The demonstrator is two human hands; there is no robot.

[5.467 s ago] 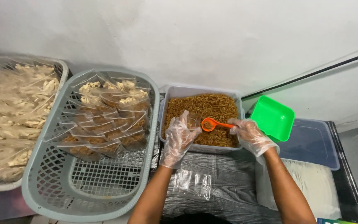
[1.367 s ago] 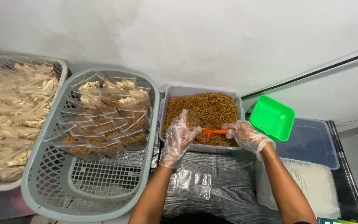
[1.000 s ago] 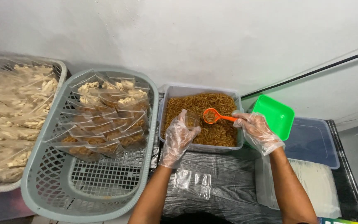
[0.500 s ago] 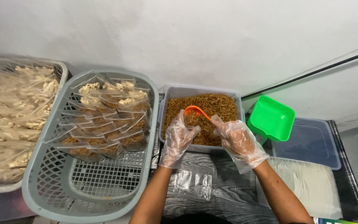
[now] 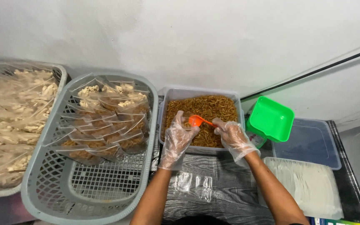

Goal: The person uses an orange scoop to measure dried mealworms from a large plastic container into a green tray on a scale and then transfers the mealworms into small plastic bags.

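Nearest the camera, a few empty clear bags (image 5: pixel 194 183) lie flat on the dark wood-grain desk (image 5: pixel 226 175), between the two forearms. Beyond them, over the near rim of the grey tub (image 5: pixel 166 100) of brown twisted snacks (image 5: pixel 213 110), both gloved hands work close together.

The left hand (image 5: pixel 175 139) has its grip closed around a small clear bag (image 5: pixel 185 119), pinching it upright; the bag is largely hidden behind the fingers, so how wide its mouth gapes cannot be told. The right hand (image 5: pixel 231 135) holds a narrow grip on the handle of an orange scoop (image 5: pixel 197 121), whose bowl is tipped at the bag's mouth, just beside the left fingertips.

The likely slip here is spillage: if the scoop's bowl is wider than the bag's opening, or the thin plastic folds shut under the loose gloves, pieces could fall past it (mostly back into the tub, since the bag hangs above it). Slick gloves could also let the bag slide.

Further left sits a grey lattice basket (image 5: pixel 92 187) with filled bags (image 5: pixel 105 125) stacked at its far end, and another basket (image 5: pixel 59 73) of pale-filled bags beyond it. To the right stand a green container (image 5: pixel 271 118) and a lidded blue box (image 5: pixel 309 143).
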